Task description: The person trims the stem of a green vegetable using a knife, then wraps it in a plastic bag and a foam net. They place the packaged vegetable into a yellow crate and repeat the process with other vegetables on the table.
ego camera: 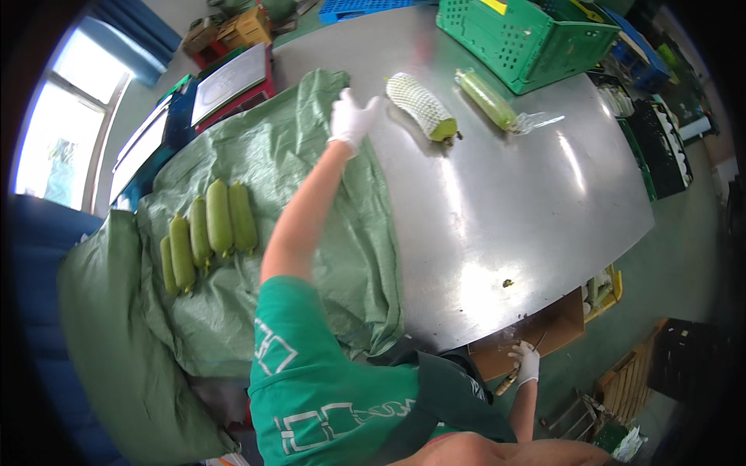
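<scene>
My gloved left hand [351,119] is at the far right edge of a green woven plastic sack [344,256], fingers apart, holding nothing that I can see. My gloved right hand [527,362] holds a knife by its light wooden handle [506,384], low over the near edge of the metal table [524,204]. Several green gourds [218,218] lie side by side on the sack. Right of my left hand, a gourd in a white foam net [419,102] rests on the metal. Beyond it lies a gourd in clear plastic film [486,100].
A green plastic crate [524,43] stands at the far right of the table. A scale [230,84] with a metal plate is at the far left. A cardboard box [559,329] is below the near edge. Small brown scraps [507,283] lie on the metal.
</scene>
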Motion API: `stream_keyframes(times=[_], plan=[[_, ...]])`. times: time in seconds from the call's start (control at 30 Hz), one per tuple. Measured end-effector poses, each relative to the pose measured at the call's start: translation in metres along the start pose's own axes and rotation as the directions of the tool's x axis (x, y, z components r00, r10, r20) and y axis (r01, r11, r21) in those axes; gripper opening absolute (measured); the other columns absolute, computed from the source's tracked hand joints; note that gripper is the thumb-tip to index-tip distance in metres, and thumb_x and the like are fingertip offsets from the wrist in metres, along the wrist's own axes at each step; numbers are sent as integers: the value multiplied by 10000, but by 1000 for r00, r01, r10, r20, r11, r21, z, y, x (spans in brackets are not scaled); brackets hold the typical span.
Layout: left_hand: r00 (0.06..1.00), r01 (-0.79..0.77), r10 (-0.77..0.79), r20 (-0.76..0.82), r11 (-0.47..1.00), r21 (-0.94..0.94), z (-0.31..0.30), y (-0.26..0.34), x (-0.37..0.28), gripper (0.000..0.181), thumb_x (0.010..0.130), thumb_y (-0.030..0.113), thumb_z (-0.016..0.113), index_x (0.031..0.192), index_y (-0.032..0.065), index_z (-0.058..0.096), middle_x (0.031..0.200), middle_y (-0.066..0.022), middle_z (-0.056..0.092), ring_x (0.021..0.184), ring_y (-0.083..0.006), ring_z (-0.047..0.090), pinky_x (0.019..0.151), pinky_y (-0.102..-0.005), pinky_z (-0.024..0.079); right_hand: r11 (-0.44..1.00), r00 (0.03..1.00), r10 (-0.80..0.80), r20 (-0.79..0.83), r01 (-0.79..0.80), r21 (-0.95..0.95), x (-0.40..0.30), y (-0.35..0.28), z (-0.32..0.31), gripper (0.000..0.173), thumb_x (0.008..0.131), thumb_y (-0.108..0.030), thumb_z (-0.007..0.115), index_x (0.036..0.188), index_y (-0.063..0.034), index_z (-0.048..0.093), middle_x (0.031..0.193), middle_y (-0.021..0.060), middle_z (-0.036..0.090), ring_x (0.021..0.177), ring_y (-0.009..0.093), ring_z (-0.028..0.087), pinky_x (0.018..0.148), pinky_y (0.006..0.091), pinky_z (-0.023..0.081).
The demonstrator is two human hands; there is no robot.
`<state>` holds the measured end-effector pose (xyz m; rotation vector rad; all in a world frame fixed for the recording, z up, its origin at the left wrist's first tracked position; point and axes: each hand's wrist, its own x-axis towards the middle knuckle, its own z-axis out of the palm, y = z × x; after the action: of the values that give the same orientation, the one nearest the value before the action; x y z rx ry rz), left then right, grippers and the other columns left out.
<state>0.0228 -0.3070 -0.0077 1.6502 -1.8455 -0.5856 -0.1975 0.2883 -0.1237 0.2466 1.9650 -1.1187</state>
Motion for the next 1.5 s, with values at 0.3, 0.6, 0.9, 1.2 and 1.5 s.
stream_keyframes(times=[0.3, 0.6, 0.9, 1.2, 1.5], plan=[[893, 449, -444, 76, 890, -77, 130, 88, 1, 1138, 595, 403, 756, 1430, 132, 33, 1353, -242, 255, 1220, -344, 356, 951, -432, 416, 996, 996, 53, -74, -47, 78, -37, 41, -16, 183, 909, -186, 493, 1005, -36, 536, 829, 72, 618, 588, 156, 613, 350, 210, 350], [799, 537, 181, 574, 214, -816, 52, 56, -110, 753, 846, 172, 565, 1433, 130, 94, 1370, -134, 330, 1199, -267, 434, 953, -388, 436, 926, 948, -318, -3, 312, 210, -69, -35, 51, 225, 905, -142, 516, 1060, 2, 595, 817, 59, 630, 589, 86, 551, 494, 205, 412], [586, 689, 496, 640, 110, -716, 27, 118, -265, 652, 907, 285, 487, 1431, 146, 125, 1372, -127, 328, 1194, -260, 443, 959, -395, 434, 388, 383, -907, 175, 922, -3, -130, -174, 128, 596, 680, -98, 752, 1225, -143, 514, 1105, 98, 430, 948, 196, 478, 791, 310, 446], [186, 968, 499, 846, 53, -244, 42, 95, -324, 687, 903, 588, 298, 1377, 92, 300, 1315, -135, 426, 1181, -277, 453, 965, -432, 417, 496, 481, -868, -123, 848, -186, -121, -163, 100, 96, 820, -69, 596, 866, -29, 522, 724, 131, 577, 677, 266, 605, 605, 332, 463], [-273, 814, 592, 759, -277, 510, 46, 87, -359, 621, 822, 354, 596, 1309, 39, 374, 1235, -218, 406, 991, -264, 483, 854, -383, 420, 538, 504, -828, -244, 596, -596, -61, -188, 40, 187, 806, -39, 516, 969, -109, 457, 771, 165, 602, 711, 347, 609, 638, 437, 477]])
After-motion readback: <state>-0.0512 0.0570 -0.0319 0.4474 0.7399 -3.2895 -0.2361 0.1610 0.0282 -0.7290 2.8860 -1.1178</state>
